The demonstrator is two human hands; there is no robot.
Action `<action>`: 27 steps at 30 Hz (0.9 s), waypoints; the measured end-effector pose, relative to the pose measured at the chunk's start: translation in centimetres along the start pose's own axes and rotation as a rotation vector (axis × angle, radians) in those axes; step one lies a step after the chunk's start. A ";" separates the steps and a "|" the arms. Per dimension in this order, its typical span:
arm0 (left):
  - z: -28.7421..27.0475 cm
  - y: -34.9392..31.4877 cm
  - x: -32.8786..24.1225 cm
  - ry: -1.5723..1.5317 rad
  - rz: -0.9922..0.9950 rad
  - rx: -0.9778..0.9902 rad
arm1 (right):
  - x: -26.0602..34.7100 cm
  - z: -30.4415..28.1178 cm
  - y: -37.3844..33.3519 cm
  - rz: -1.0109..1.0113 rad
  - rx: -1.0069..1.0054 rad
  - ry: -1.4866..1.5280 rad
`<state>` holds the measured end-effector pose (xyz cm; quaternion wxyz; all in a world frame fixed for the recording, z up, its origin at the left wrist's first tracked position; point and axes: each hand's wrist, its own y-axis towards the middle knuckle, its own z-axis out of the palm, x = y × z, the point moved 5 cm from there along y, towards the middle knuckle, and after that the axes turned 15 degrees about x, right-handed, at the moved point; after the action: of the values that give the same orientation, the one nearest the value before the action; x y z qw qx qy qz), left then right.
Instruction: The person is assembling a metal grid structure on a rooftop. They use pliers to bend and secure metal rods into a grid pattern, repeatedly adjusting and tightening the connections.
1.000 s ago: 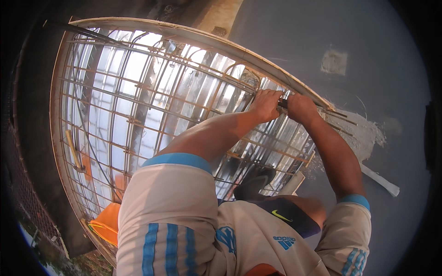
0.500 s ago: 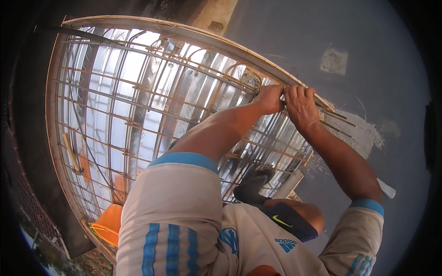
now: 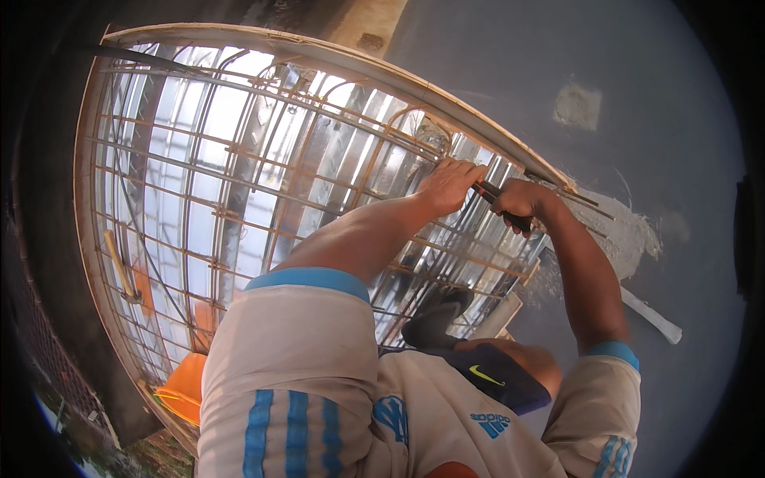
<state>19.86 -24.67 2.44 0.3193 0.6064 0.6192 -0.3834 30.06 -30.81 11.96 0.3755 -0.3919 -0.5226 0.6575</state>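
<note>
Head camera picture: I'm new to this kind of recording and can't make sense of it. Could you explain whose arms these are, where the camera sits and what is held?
There is no machine here: these are a person's own bare hands. The camera is worn on the head and looks down, and its wide lens bends straight edges. Below is a grid of metal bars over a shiny ridged sheet, edged by wooden boards. A hammer lies at the left side. The right hand is wrapped around a dark-handled tool. The left hand is at its other end; what those fingers grip is hidden.
</note>
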 end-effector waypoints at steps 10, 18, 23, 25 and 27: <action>0.0 1.9 -2.7 0.071 -0.091 -0.198 | -0.5 -1.0 0.6 0.008 0.140 0.146; -2.4 3.0 -1.2 -0.144 -0.174 -0.040 | 5.6 2.3 -5.1 0.131 -1.057 -1.428; -1.4 2.9 -0.6 -0.293 -0.111 -0.014 | 4.9 0.2 -4.3 0.074 -0.745 -0.970; -1.0 2.1 0.3 -0.387 -0.100 -0.050 | 5.3 0.0 -4.6 0.093 -0.576 -0.989; -1.4 1.0 0.2 -0.320 -0.123 -0.120 | 4.9 -0.1 -4.8 0.201 -0.324 -0.698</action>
<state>20.94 -23.37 2.93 0.4254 0.4782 0.6183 -0.4562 28.56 -25.57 16.01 0.0426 -0.2483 -0.6749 0.6936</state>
